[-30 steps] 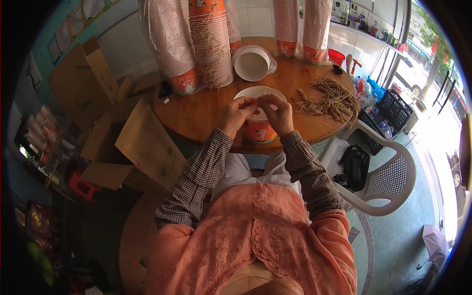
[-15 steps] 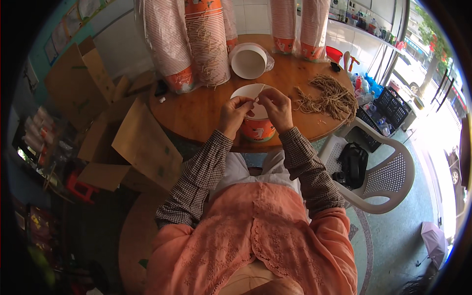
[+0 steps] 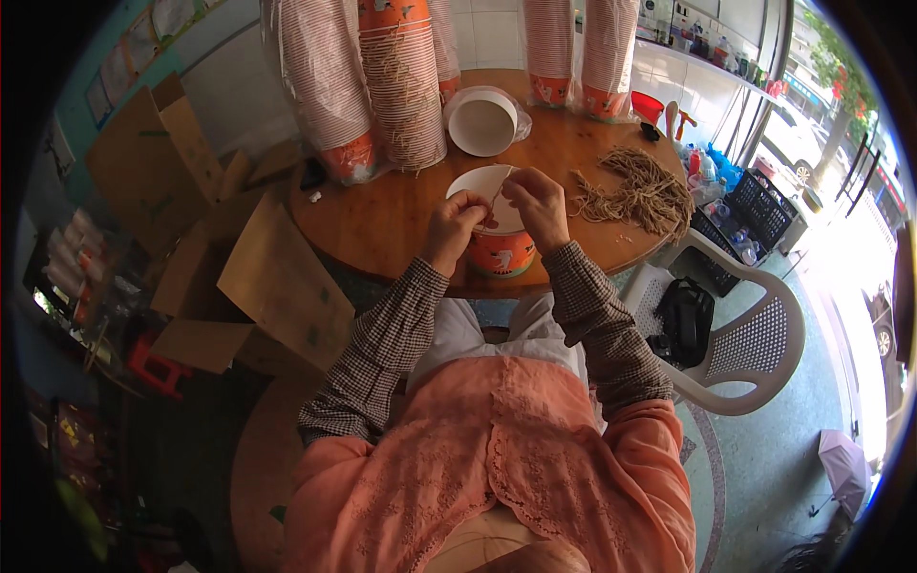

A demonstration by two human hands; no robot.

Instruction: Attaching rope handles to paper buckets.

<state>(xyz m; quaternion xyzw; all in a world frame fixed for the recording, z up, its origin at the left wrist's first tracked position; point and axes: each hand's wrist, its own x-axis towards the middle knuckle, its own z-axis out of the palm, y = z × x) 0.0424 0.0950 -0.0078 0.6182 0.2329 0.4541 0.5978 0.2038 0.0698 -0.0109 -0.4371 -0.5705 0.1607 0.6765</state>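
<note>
Over an orange-and-white paper bucket (image 3: 501, 258) at the near edge of the round wooden table, I pinch a thin strand of twine (image 3: 497, 196) between both hands. My left hand (image 3: 451, 227) grips it with thumb and fingers at the bucket's left rim. On the right, my right hand (image 3: 542, 208) pinches it slightly higher and farther away. The strand's ends are too fine to make out. A tangled heap of tan twine (image 3: 642, 191) lies on the table right of my right hand. Behind the bucket, a white paper bowl (image 3: 482, 126) rests in clear plastic.
Tall stacks of paper buckets (image 3: 403, 105), some wrapped in plastic, stand along the table's far side. Open cardboard boxes (image 3: 282, 277) crowd the left. A white plastic chair (image 3: 755, 334) holding a black bag (image 3: 686, 320) is at the right, near a black crate (image 3: 759, 215).
My hands have drawn apart a little, the left moving slightly down and left. More of the strand now shows between them. The bucket stays in place.
</note>
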